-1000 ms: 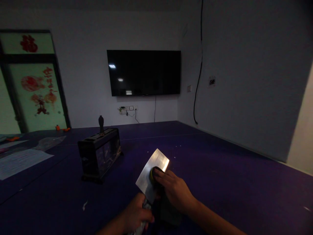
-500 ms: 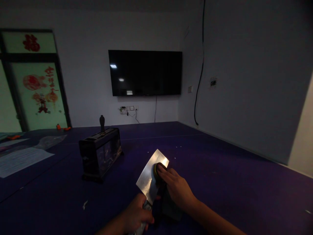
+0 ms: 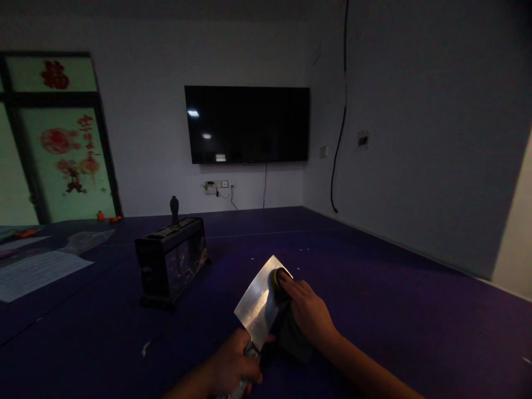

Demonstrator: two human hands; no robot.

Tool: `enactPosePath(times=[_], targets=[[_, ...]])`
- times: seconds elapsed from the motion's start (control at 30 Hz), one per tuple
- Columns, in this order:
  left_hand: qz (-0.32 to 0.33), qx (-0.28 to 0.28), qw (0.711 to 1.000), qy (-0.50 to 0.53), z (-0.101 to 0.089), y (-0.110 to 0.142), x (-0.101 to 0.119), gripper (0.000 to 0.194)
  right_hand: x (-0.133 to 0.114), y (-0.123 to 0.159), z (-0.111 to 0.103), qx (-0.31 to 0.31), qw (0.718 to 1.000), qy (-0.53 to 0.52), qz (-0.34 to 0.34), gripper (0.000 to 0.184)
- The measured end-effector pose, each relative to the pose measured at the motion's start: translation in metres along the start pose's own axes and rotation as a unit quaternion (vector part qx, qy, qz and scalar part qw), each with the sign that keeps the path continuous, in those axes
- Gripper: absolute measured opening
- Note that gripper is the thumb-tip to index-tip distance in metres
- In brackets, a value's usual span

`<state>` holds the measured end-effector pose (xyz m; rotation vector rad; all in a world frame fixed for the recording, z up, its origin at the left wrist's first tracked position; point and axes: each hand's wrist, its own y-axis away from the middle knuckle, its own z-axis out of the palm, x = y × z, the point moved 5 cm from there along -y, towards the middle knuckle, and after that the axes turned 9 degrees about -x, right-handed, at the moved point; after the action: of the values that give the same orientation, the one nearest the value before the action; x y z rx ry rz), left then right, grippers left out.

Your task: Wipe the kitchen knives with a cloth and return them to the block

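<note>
My left hand (image 3: 235, 363) is closed around the handle of a cleaver (image 3: 258, 302), at the bottom middle. Its broad, shiny blade points up and away, tilted to the right. On the blade's right part, near the far edge, my right hand (image 3: 311, 313) presses a round dark pad with a yellowish rim (image 3: 276, 279). The fingers lie over the pad and hide most of it. Beneath the blade and right hand is a dark shape (image 3: 295, 338), too dim to make out. To the left stands a black box-like holder (image 3: 170, 260) with a dark handle (image 3: 174, 208) sticking up from its top.
The purple surface (image 3: 374, 310) carries a few white scraps (image 3: 145, 348). Papers (image 3: 41, 271) and clear plastic (image 3: 87, 240) lie at the left, with small orange objects (image 3: 115, 219) behind. A wall-mounted television (image 3: 249, 124) and a hanging black cable (image 3: 338, 149) are at the back.
The right hand and the round pad have slid slightly to the right and toward the blade's far corner. The cleaver has shifted a little right, still in the left hand.
</note>
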<state>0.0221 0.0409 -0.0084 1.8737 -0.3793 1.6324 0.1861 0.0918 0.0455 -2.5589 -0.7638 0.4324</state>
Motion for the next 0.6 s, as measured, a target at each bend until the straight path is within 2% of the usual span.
enactPosePath(times=[0.13,0.27,0.47,0.6], targets=[[-0.011,-0.008,1.0,-0.003,-0.001,0.0,-0.001,0.071,0.015,0.0,0.001,0.03,0.999,-0.01,0.04,0.051],[0.003,-0.009,1.0,-0.015,-0.001,-0.001,-0.002,0.071,0.018,0.0,0.001,0.041,0.998,-0.01,0.053,0.05],[0.001,0.011,1.0,-0.023,0.001,0.001,0.0,0.068,0.01,0.001,-0.001,0.04,0.999,0.009,0.02,0.054],[-0.01,0.021,0.999,-0.025,0.001,0.001,0.001,0.063,-0.006,0.002,0.0,0.003,1.0,0.026,-0.018,0.055]])
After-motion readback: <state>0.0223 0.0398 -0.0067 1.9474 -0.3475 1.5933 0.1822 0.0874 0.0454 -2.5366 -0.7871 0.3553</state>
